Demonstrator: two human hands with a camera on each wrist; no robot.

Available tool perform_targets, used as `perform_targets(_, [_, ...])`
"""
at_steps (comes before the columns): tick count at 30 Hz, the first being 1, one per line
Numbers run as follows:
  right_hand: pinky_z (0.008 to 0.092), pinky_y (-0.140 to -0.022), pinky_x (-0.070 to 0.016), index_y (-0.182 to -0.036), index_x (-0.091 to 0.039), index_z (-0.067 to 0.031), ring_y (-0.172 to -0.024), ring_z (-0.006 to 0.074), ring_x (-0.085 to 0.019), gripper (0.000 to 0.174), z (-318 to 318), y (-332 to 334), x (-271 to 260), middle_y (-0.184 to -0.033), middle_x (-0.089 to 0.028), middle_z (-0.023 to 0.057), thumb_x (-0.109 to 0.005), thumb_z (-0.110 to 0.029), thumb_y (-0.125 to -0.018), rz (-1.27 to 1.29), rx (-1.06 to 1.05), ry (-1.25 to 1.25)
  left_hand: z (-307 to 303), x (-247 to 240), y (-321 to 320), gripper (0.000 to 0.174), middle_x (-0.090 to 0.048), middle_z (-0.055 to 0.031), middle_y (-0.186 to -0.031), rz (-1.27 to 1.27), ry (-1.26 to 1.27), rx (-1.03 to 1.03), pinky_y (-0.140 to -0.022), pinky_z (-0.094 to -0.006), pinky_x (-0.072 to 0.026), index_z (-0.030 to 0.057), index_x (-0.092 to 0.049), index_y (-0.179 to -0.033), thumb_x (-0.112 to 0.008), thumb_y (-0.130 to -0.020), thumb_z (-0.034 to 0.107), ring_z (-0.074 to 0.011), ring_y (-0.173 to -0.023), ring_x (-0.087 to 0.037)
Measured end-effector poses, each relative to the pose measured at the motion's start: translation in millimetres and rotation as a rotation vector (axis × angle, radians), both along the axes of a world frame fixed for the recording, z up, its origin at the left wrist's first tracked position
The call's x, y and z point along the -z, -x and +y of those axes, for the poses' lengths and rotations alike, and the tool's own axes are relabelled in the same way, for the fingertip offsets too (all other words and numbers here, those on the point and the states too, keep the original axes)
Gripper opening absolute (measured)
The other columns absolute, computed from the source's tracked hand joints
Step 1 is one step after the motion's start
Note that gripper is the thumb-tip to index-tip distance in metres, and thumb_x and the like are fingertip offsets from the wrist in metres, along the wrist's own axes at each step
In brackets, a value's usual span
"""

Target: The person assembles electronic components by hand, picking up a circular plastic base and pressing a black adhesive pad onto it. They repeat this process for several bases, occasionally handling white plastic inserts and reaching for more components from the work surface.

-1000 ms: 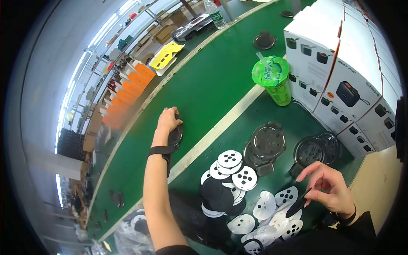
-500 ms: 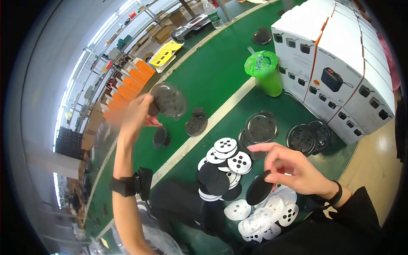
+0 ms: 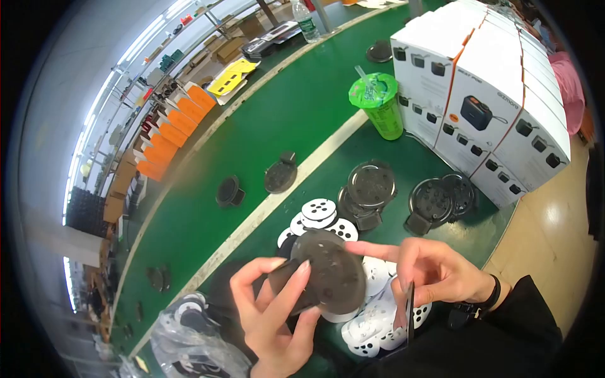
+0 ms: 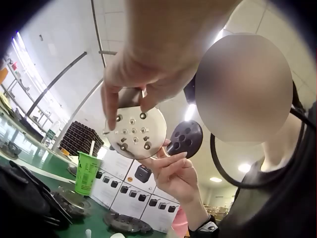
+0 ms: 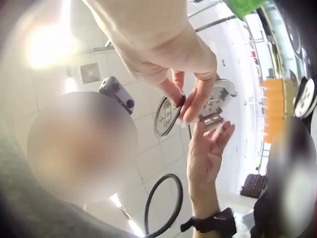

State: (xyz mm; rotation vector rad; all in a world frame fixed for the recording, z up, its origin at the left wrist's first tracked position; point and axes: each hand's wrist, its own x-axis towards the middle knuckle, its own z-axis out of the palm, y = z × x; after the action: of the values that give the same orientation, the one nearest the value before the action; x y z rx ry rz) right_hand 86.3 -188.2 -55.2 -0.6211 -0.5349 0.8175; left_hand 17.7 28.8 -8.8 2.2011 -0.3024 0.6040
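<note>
My left hand (image 3: 277,318) pinches a dark round cover (image 3: 331,271) by its side tab, above the pile of white discs (image 3: 319,209). In the left wrist view that cover (image 4: 136,133) shows a pale face with small studs and holes. Between thumb and finger my right hand (image 3: 441,274) pinches a thin black disc (image 3: 410,312), seen edge-on; the left wrist view shows holes in this disc (image 4: 185,139). My right index finger reaches to the cover's rim. Clear-wrapped white discs (image 3: 372,324) lie below the hands.
More dark covers (image 3: 372,184) lie on the green table (image 3: 265,135), some (image 3: 439,201) farther right. A green cup (image 3: 382,113) stands beside stacked white boxes (image 3: 469,107). A plastic bag (image 3: 189,340) is at the lower left.
My left hand has brought the cover from the left side of the table to in front of my right hand. The right hand has turned the black disc edge-on.
</note>
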Motion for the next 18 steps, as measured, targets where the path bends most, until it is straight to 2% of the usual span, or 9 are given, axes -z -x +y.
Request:
perform_targets(4, [0.02,-0.064,-0.0433,-0.096,-0.048,-0.005,-0.076,0.0016,-0.051,0.019,3,2,4,-0.146,-0.014,0.0209,-0.057,0.007,-0.083,0.004,0.124,0.083,6,16,9,0.058,-0.04,-0.0148,-0.115,-0.033,0.102,-0.012,-0.091,-0.032,-0.0365,-0.0058,-0.054,-0.117,-0.064,-0.06,-0.001,-0.0233,-0.107,-0.041])
perform_targets(6, [0.0189,-0.064,-0.043,-0.096,-0.049,-0.0045,-0.076,0.0022,-0.052,0.018,1,0,2,-0.141,-0.023,0.0172,-0.057,0.006,-0.083,-0.034,0.106,0.123,10,20,10,0.067,-0.039,-0.0137,-0.115,-0.006,0.127,0.018,-0.092,-0.0312,-0.0362,-0.0059,-0.05,-0.122,-0.064,-0.056,-0.004,-0.0223,-0.107,-0.041])
perform_targets(9, [0.0178,-0.063,-0.0421,-0.096,-0.05,-0.0035,-0.075,0.0021,-0.05,0.017,-1,3,-2,-0.122,-0.038,0.0095,-0.057,0.006,-0.083,-0.103,0.078,0.16,4,21,19,0.071,-0.038,-0.0136,-0.116,0.021,0.276,-0.004,-0.09,-0.0296,-0.0371,-0.0063,-0.046,-0.126,-0.063,-0.057,-0.004,-0.0212,-0.106,-0.041])
perform_targets(10, [0.0176,-0.063,-0.0417,-0.096,-0.05,-0.0031,-0.075,0.002,-0.049,0.017,0,4,-3,-0.114,-0.04,0.007,-0.057,0.007,-0.083,-0.129,0.095,0.154,-1,21,20,0.065,-0.045,-0.0157,-0.112,0.02,0.307,0.009,-0.09,-0.0308,-0.0398,-0.0087,-0.044,-0.124,-0.06,-0.061,-0.006,-0.0222,-0.103,-0.047])
perform_targets(12, [0.0184,-0.061,-0.0405,-0.095,-0.051,-0.0024,-0.072,0.002,-0.044,0.016,1,8,-9,-0.094,-0.041,0.0016,-0.058,0.005,-0.083,-0.13,0.09,0.171,-3,11,14,0.057,-0.057,-0.0118,-0.101,0.066,0.18,0.027,-0.083,-0.027,-0.044,-0.0063,-0.044,-0.125,-0.06,-0.07,-0.008,-0.0201,-0.09,-0.057])
perform_targets(13, [0.0187,-0.06,-0.0401,-0.094,-0.051,-0.0026,-0.071,0.0021,-0.044,0.015,0,8,-12,-0.094,-0.041,0.0014,-0.058,0.004,-0.083,-0.228,0.09,0.24,-4,5,13,0.053,-0.063,-0.0098,-0.095,0.089,0.114,0.038,-0.08,-0.0251,-0.0461,-0.0051,-0.045,-0.125,-0.06,-0.075,-0.008,-0.019,-0.083,-0.061])
perform_targets(15, [0.0195,-0.059,-0.0395,-0.093,-0.051,-0.003,-0.069,0.0022,-0.043,0.013,-3,2,-17,-0.094,-0.042,0.001,-0.059,0.002,-0.084,-0.432,0.088,0.376,-9,-5,16,0.045,-0.061,-0.0134,-0.101,0.262,0.433,0.078,-0.079,-0.0251,-0.0465,-0.0066,-0.046,-0.122,-0.06,-0.079,-0.003,-0.0176,-0.082,-0.06])
perform_targets(16, [0.0206,-0.057,-0.0386,-0.091,-0.05,-0.0039,-0.065,0.0036,-0.043,0.012,-2,0,-23,-0.089,-0.044,0.0008,-0.059,0.0,-0.083,-0.415,0.084,0.44,-10,-8,17,0.041,-0.06,-0.0152,-0.103,0.348,0.593,0.096,-0.079,-0.0251,-0.0467,-0.0074,-0.047,-0.12,-0.06,-0.081,0.0,-0.017,-0.082,-0.059])
perform_targets(18, [0.0223,-0.055,-0.0385,-0.09,-0.05,-0.004,-0.063,0.0057,-0.043,0.013,-3,-9,-25,-0.085,-0.045,0.0015,-0.058,0.001,-0.082,-0.522,0.004,0.497,11,-10,19,0.051,-0.057,-0.0169,-0.103,0.568,0.718,0.11,-0.085,-0.0305,-0.0445,-0.0086,-0.043,-0.118,-0.059,-0.07,-0.004,-0.0212,-0.091,-0.057])
